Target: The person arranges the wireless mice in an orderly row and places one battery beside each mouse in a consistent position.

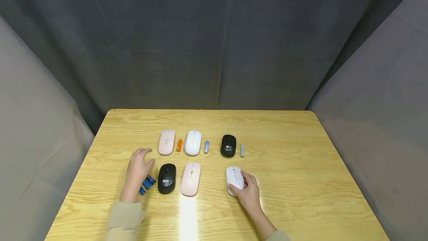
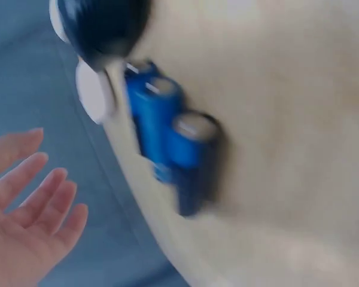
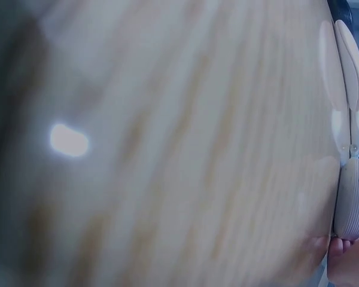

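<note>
My right hand (image 1: 250, 193) holds a white computer mouse (image 1: 234, 177) on the table, thumb on its left side and fingers on its right. That mouse's ribbed side (image 3: 354, 200) shows at the edge of the right wrist view, beside the fingers. My left hand (image 1: 136, 168) is raised over the table's left part, fingers loosely bent and holding nothing. Close by it lie blue batteries (image 1: 146, 184), partly hidden by the wrist in the head view. In the left wrist view they look blurred, grouped side by side, apart from the hand (image 2: 33, 215).
A black mouse (image 1: 167, 178) and a pink mouse (image 1: 191, 179) stand in the front row. Behind are another pink mouse (image 1: 167, 142), an orange battery (image 1: 179, 145), a white mouse (image 1: 193, 143), a blue-violet battery (image 1: 206, 147), a black mouse (image 1: 228, 145) and a grey battery (image 1: 242, 150).
</note>
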A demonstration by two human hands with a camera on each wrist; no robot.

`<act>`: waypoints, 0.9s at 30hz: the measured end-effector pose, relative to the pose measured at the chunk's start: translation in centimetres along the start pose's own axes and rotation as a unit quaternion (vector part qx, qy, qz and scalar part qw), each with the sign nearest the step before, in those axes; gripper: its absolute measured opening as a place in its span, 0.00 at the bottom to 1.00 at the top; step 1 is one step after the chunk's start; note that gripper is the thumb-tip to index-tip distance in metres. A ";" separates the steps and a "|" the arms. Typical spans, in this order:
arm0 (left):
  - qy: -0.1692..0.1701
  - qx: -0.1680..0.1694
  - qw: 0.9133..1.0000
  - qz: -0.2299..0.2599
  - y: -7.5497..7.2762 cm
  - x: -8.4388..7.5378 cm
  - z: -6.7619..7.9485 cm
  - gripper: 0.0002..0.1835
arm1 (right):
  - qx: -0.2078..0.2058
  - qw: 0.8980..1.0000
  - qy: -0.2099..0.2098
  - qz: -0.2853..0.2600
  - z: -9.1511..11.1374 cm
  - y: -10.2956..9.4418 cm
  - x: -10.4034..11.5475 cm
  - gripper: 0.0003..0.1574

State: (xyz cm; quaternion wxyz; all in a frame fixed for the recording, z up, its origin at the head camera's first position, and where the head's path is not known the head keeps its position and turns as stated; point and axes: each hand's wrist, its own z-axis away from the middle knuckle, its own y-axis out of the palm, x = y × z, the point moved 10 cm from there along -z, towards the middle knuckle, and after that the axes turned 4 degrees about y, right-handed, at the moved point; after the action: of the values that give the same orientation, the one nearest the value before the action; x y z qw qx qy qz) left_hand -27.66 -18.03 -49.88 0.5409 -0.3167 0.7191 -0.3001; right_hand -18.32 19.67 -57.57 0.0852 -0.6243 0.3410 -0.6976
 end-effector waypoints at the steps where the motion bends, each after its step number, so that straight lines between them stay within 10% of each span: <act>1: -0.008 0.011 1.000 0.000 0.0 0.8 0.3 0.20 | 0.001 1.000 0.000 0.001 0.0 0.0 0.0 0.46; 14: -0.027 0.164 0.986 0.002 2.8 3.3 3.2 0.22 | 0.017 1.000 0.017 0.002 0.0 0.2 -0.2 0.47; 27: -0.001 0.157 0.987 -0.040 3.6 3.1 4.0 0.23 | 0.015 1.000 0.007 0.000 0.0 0.2 -0.1 0.47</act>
State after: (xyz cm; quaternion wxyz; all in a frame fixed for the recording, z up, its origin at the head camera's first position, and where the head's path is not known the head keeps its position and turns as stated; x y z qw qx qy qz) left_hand -24.92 -18.58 -55.47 0.5723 -0.2573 0.6491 -0.4301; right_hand -18.40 19.58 -57.75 0.0918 -0.6182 0.3309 -0.7070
